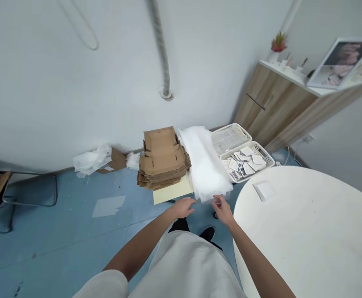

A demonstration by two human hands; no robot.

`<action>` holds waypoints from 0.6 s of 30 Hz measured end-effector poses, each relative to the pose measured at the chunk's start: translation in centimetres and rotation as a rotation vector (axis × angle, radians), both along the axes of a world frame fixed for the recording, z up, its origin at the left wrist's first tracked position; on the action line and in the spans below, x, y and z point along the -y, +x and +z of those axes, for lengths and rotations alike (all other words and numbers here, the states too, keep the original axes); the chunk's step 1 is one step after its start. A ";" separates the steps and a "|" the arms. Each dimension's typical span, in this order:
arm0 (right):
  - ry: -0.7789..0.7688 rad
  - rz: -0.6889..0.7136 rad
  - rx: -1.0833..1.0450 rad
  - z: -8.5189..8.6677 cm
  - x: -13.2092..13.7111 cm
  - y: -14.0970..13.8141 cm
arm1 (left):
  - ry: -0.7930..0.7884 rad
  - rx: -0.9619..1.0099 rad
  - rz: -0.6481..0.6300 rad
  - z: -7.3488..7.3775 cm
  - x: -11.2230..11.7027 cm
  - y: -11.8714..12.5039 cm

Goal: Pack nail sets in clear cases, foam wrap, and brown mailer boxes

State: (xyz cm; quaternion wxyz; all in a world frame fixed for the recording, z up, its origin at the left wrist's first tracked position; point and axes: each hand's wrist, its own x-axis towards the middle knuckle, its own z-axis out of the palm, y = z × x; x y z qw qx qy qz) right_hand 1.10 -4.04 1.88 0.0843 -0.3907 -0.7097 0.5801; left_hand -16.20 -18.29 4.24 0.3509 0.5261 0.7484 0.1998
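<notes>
Overall, a pale wall rises at the back, and a round white table takes up the right side. Between them lies a pile of white foam sheets, its long axis running from the wall toward the person, the near end slightly right of the far end. Against its left side sits a stack of flattened cardboard boxes. On its right are a far white basket and, beside the table, a near white basket, both perforated. The two hands are apart. The left hand is open, thumb parted from the fingers, just beside the sheets' near left corner, with nothing visible in it. The right hand curls thumb and forefinger at the near edge; whether they grip a sheet, I cannot tell. Clear plastic packaging lies in the far basket, loose white cards in the near one.
</notes>
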 end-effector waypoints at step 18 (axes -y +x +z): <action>0.788 0.238 0.499 6.8 -2.5 -24.5 | -0.021 -0.432 0.161 4.2 1.4 -17.8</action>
